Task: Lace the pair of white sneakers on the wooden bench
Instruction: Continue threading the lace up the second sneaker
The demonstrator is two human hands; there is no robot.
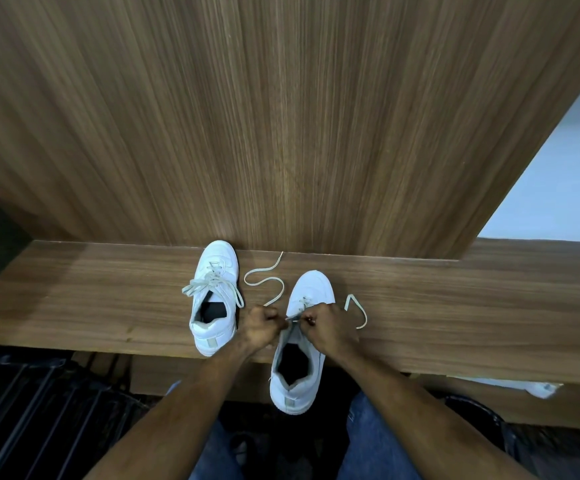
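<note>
The right sneaker point(304, 344) lies toe-away on the wooden worktop point(454, 306), its heel hanging past the near edge. Only its lowest eyelets carry lace. Both hands work at its throat: the left hand point(260, 325) is curled tight, pinching one strand of the lace point(267, 278), and the right hand point(326, 325) is likewise curled, pinching the other strand just above the tongue. From the left hand the loose lace snakes away across the wood in an S toward the back panel point(281, 116). From under the right hand a second lace end point(357, 310) loops out to the right of the shoe and lies flat on the worktop.

Just to the left, near but apart, the left sneaker point(214, 299) stands fully on the worktop, toe touching the back panel, already laced with its bow ends spread to both sides.

Below, blue jeans point(371, 441) show between the forearms, and a dark slatted rack point(32, 407) sits at lower left.
</note>
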